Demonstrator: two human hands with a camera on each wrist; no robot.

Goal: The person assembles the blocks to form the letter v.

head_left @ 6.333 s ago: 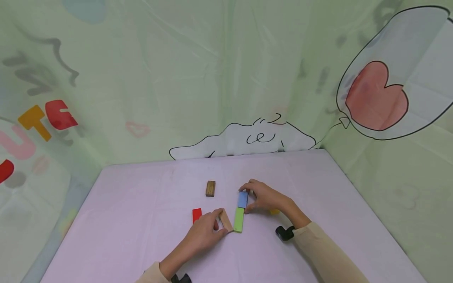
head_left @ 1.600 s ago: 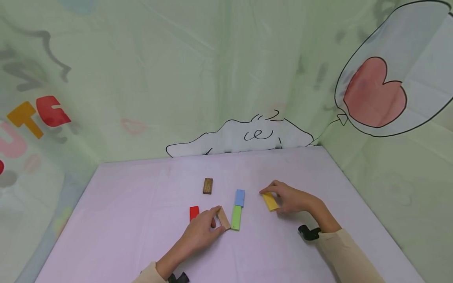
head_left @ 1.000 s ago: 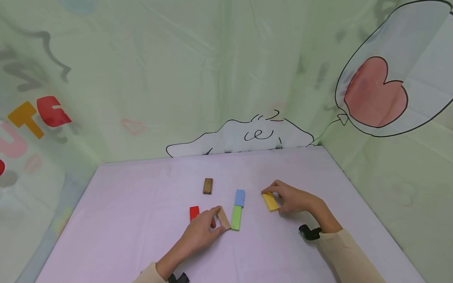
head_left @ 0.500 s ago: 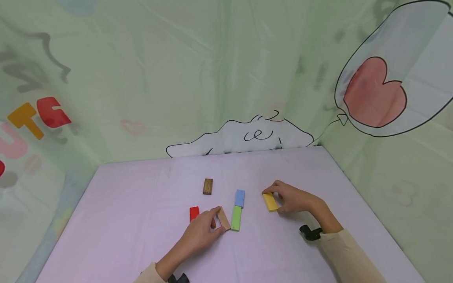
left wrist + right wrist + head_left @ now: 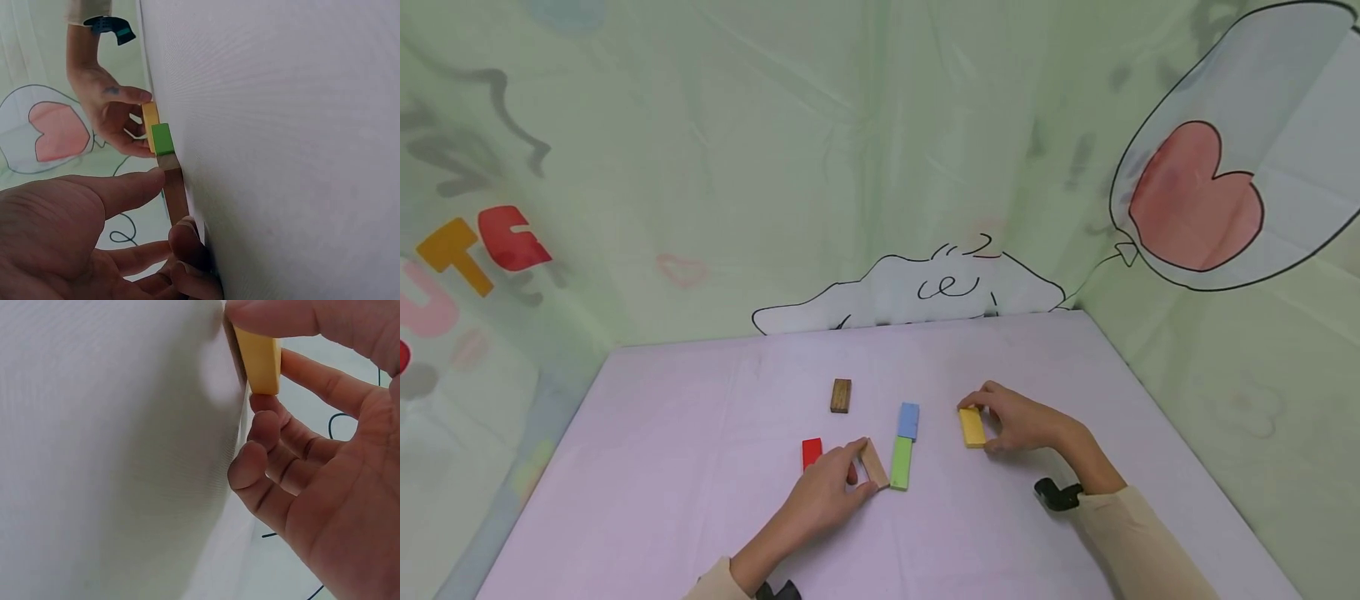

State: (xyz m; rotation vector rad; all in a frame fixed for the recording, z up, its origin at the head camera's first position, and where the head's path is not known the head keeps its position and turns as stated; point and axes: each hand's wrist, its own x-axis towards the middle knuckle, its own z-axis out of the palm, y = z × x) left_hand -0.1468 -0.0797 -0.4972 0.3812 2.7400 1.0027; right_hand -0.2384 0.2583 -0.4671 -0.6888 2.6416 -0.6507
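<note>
My left hand (image 5: pixel 829 490) pinches a plain wooden block (image 5: pixel 874 464) end to end between thumb and fingers. The near end of that block meets the foot of a green block (image 5: pixel 901 463), and a blue block (image 5: pixel 908 420) continues the line behind the green one. Further right, my right hand (image 5: pixel 1026 422) has its thumb and index finger at the two ends of a yellow block (image 5: pixel 972 427). In the right wrist view the yellow block (image 5: pixel 259 361) shows between thumb and fingers, close over the cloth.
A red block (image 5: pixel 811 451) lies partly hidden behind my left hand. Farther back is a dark brown block (image 5: pixel 841 396). A pale cloth (image 5: pixel 662 483) covers the table, with printed curtains (image 5: pixel 790 167) standing at its back and sides.
Since the oldest frame, my right hand has left the blue block and gone right to the yellow one. Over the last second the yellow block has turned slightly straighter. My left hand stays put.
</note>
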